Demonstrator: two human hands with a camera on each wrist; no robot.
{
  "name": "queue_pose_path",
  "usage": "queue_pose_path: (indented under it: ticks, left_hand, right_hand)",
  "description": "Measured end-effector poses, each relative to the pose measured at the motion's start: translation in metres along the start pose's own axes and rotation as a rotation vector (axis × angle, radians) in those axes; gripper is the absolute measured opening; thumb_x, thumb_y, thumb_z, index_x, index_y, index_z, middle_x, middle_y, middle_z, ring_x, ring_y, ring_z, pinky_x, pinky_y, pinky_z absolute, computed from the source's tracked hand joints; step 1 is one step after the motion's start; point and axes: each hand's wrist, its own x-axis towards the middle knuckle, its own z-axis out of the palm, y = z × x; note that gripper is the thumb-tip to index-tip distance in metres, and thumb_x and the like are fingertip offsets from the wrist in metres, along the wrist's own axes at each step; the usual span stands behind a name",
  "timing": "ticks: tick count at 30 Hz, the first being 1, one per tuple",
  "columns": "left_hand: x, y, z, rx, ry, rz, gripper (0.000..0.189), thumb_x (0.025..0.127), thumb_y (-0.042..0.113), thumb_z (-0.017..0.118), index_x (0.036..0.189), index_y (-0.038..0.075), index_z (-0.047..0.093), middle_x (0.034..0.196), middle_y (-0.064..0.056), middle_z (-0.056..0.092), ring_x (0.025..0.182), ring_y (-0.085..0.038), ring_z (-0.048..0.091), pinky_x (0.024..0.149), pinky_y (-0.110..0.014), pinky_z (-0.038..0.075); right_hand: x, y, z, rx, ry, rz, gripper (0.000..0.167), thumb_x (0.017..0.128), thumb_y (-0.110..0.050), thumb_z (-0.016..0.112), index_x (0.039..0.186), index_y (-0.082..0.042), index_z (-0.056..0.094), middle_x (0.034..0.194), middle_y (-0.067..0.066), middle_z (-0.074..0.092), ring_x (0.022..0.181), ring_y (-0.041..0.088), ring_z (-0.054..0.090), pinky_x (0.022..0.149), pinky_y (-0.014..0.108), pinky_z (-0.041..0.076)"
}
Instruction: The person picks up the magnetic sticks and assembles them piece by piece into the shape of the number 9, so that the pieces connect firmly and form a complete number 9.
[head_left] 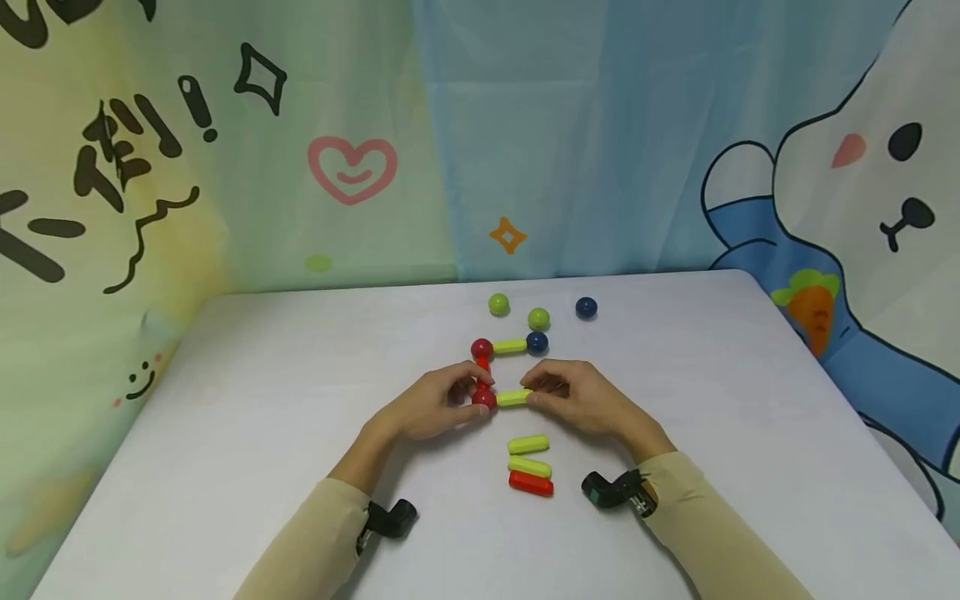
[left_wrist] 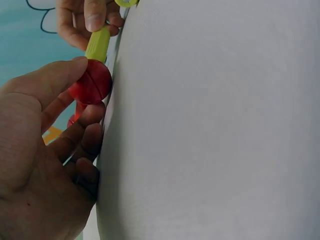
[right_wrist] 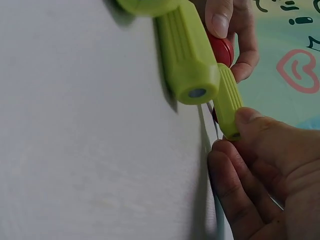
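My left hand (head_left: pixel 438 404) grips a red ball (left_wrist: pixel 91 82) between thumb and fingers. From that ball a yellow-green rod (right_wrist: pixel 227 100) points right, and the thumb and fingertips of my right hand (head_left: pixel 588 400) pinch its free end. A red rod (head_left: pixel 483 364), partly hidden by my left fingers, runs back to a second red ball (head_left: pixel 482 349). Another yellow-green rod (head_left: pixel 510 346) joins this second ball to a dark blue ball (head_left: pixel 537 342). Together the pieces form three sides of a rectangle, with the right side unjoined.
Nearer the front of the white table (head_left: pixel 262 500) lie two loose yellow-green rods (head_left: pixel 528 443) and a red rod (head_left: pixel 531 483). Behind the joined pieces are two green balls (head_left: pixel 498 304) and a dark blue ball (head_left: pixel 587 307). A printed curtain (head_left: pixel 525 142) hangs along the back edge.
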Motion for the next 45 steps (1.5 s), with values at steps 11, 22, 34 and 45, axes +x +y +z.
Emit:
queue_pose_path:
  ticks: [11,22,34,45]
  left_hand:
    - [0.008,0.009,0.008,0.066,0.105,-0.061,0.043,0.086,0.039,0.082,0.123,0.024,0.067,0.125,-0.002,0.046,0.093,-0.017,0.053,0.078,-0.03,0.049]
    - [0.019,0.025,0.019,0.297,0.123,0.031,0.035,0.084,0.039,0.085,0.114,0.023,0.076,0.115,0.004,0.059,0.107,-0.016,0.047,0.08,-0.028,0.046]
    - [0.027,0.037,0.025,0.435,0.111,0.004,0.03,0.086,0.035,0.083,0.113,0.022,0.075,0.108,0.006,0.07,0.101,-0.016,0.052,0.085,-0.032,0.047]
    - [0.033,0.036,0.024,0.489,0.12,0.027,0.027,0.087,0.043,0.081,0.106,0.025,0.077,0.104,0.008,0.072,0.1,-0.017,0.052,0.085,-0.036,0.046]
  right_hand:
    - [-0.005,0.001,-0.005,0.014,0.04,0.006,0.021,0.097,-0.015,0.072,0.118,-0.013,0.07,0.116,0.0,0.07,0.103,0.016,0.069,0.095,0.041,0.055]
    - [-0.008,0.003,-0.008,0.018,0.048,-0.023,0.017,0.098,-0.016,0.071,0.115,-0.012,0.072,0.114,0.001,0.071,0.101,0.016,0.069,0.093,0.042,0.055]
    - [-0.014,0.005,-0.009,0.002,0.074,-0.044,0.015,0.098,-0.015,0.07,0.112,-0.012,0.072,0.11,-0.001,0.072,0.097,0.014,0.069,0.09,0.038,0.056]
    - [-0.022,0.0,-0.011,-0.005,0.052,0.0,0.013,0.097,-0.017,0.072,0.11,-0.018,0.073,0.108,-0.007,0.071,0.096,0.011,0.068,0.091,0.035,0.056]
